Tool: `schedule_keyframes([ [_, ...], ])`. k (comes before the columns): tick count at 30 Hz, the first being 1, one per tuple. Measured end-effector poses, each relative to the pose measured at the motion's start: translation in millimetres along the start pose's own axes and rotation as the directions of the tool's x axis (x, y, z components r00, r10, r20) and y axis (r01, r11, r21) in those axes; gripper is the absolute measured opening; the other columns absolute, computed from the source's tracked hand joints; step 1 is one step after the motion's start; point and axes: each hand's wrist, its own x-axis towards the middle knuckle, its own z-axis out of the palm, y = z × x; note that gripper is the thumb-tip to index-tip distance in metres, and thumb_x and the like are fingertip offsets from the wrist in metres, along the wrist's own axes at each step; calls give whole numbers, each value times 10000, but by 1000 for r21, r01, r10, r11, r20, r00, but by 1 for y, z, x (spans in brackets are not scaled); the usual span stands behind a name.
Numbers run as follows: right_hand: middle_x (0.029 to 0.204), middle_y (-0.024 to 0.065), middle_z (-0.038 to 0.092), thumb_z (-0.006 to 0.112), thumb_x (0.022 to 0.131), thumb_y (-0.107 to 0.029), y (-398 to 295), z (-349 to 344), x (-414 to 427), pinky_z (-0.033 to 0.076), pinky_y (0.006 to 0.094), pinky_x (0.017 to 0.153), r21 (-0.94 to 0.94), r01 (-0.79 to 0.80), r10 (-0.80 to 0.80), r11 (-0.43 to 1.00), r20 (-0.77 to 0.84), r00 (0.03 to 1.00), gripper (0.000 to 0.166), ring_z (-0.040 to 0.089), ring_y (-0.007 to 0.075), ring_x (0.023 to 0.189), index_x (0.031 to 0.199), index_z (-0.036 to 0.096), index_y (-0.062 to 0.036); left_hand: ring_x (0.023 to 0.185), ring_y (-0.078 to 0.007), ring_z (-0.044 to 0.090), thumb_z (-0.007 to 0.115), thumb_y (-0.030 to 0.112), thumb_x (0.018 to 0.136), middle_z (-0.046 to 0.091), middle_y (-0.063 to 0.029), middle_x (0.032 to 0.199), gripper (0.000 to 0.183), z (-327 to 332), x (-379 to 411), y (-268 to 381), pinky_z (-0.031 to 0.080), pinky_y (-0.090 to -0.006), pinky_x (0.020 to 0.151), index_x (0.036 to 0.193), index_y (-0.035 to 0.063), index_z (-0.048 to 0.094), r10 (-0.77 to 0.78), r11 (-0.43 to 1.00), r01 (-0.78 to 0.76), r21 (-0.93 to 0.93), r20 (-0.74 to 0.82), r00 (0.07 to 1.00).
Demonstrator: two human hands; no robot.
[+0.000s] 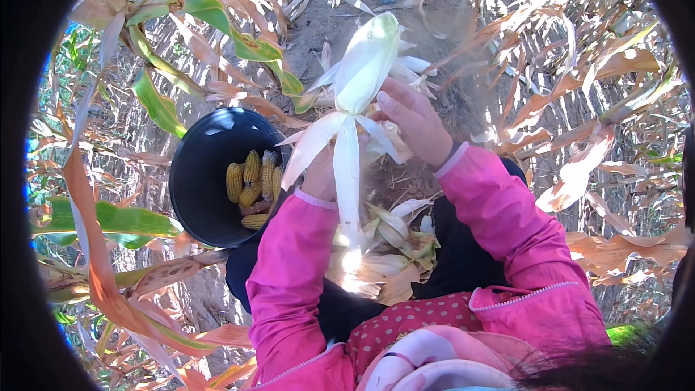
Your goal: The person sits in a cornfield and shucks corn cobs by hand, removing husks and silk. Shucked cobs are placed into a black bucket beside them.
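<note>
An ear of corn in pale husk [366, 60] is held up before me, its tip pointing away. Several peeled-back husk strips [346, 168] spread from its lower end and hang toward me. My left hand [320, 176] is around the lower end, its fingers mostly hidden behind these strips. Against the ear's right side rests my right hand [415, 119], with thumb and fingers bent. What its fingertips grip is hidden.
A black bucket [198, 190] stands at my left knee, with several husked yellow corn cobs [251, 174] inside. Loose husks [393, 228] lie between my legs, and more husks [415, 70] lie beyond the ear. Dry corn stalks and leaves [578, 168] crowd both sides.
</note>
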Motion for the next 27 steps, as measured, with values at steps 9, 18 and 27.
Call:
schedule_keyframes([
  [9,1024,42,585,594,859,-48,8,13,-14,473,284,807,-194,210,-222,958,-41,974,348,561,105,923,1193,503,-18,914,-154,577,473,153,934,587,-85,1024,308,1,-4,-8,481,-268,781,1178,-33,501,-75,982,43,185,168,983],
  [18,1069,63,560,515,920,-78,9,28,-14,466,317,846,280,-22,55,960,-109,993,319,562,151,950,1228,443,-29,921,-173,580,499,116,914,568,-111,1061,288,-7,-11,-25,494,-287,796,1188,27,487,-60,939,-37,341,268,962],
  [27,768,43,500,446,953,-122,7,23,-11,514,362,741,550,-83,200,831,-157,967,155,545,140,642,1098,423,-69,776,-177,601,525,121,897,592,-73,875,201,4,-14,-51,500,-275,668,1083,48,536,-112,947,47,319,191,975],
])
